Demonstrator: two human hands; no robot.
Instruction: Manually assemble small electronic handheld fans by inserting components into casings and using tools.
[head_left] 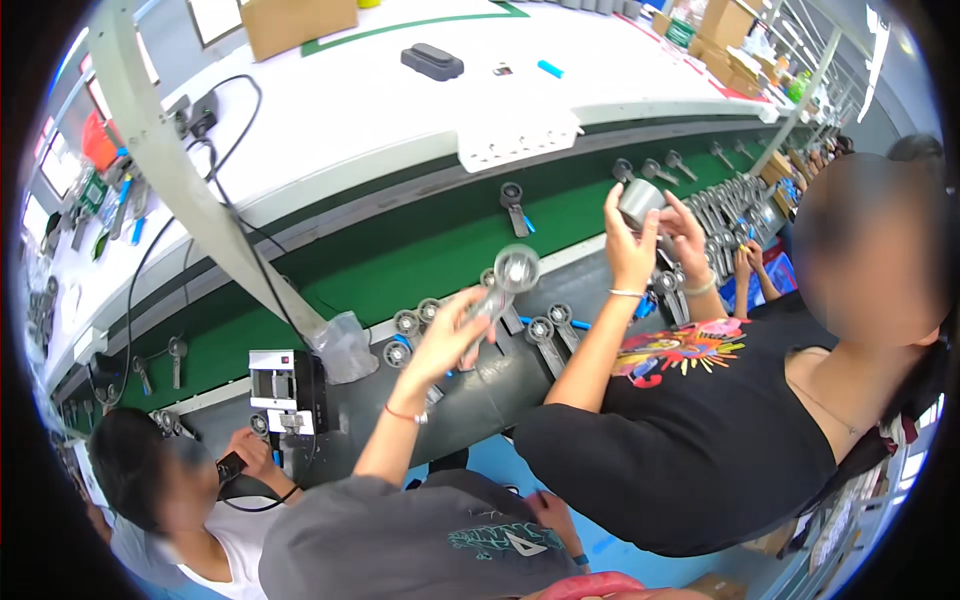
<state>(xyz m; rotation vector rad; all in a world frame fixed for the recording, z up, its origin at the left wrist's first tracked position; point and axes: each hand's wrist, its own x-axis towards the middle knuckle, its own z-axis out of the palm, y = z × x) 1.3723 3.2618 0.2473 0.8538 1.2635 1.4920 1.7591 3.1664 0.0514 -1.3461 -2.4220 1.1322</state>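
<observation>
My left hand (450,340) is raised over the edge of the conveyor and grips the handle of a small grey hand-held fan (512,270), whose round head points up and away from me. A red cord circles that wrist. My right hand (548,512) stays low against my grey shirt (400,545), its fingers partly hidden, so I cannot tell whether it holds anything. Several more grey fans (545,330) lie in a row on the dark ledge just beyond my left hand.
A person in a black shirt (700,440) stands at my right, holding a grey cylinder (640,200) in both hands. Another person (150,480) sits lower left by a small white machine (285,390). Beyond run the green belt (380,260) and a white table (400,110).
</observation>
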